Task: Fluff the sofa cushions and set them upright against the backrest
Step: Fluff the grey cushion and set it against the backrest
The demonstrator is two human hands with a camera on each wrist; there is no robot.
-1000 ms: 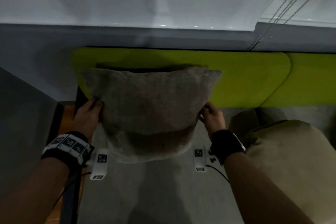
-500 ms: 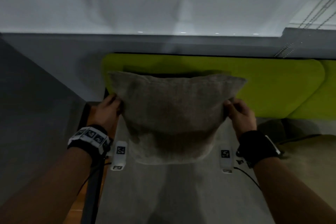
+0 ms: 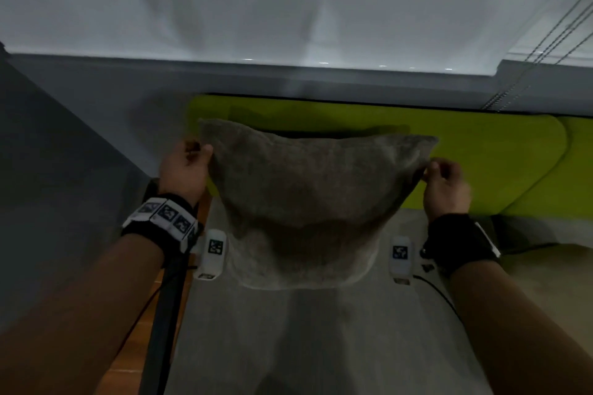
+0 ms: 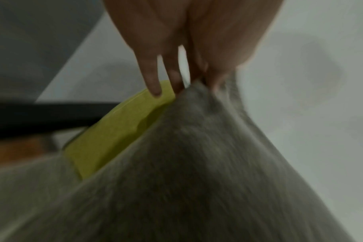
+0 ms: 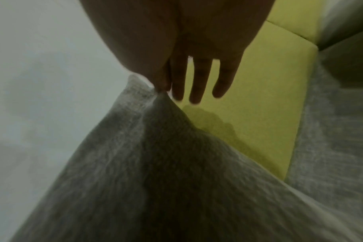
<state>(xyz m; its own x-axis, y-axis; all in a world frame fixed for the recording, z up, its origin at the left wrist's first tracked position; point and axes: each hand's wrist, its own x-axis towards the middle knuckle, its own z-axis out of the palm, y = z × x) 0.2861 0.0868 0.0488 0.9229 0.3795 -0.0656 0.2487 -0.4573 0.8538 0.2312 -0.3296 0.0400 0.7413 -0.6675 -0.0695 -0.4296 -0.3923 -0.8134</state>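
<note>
A grey-brown fuzzy cushion hangs upright over the grey sofa seat, in front of the lime-green backrest. My left hand pinches its upper left corner and my right hand pinches its upper right corner. In the left wrist view thumb and fingers nip the cushion at its tip, with two fingers sticking out over the green backrest. In the right wrist view the cushion corner is pinched the same way, other fingers straight.
A second, beige cushion lies on the seat at the right. A dark sofa frame edge and wooden floor run along the left. A grey wall rises behind the backrest, with blind cords at the upper right.
Both hands have slid from the cushion's sides up to its top corners, and the cushion now hangs stretched between them. The view has swung left, so the beige cushion sits further right.
</note>
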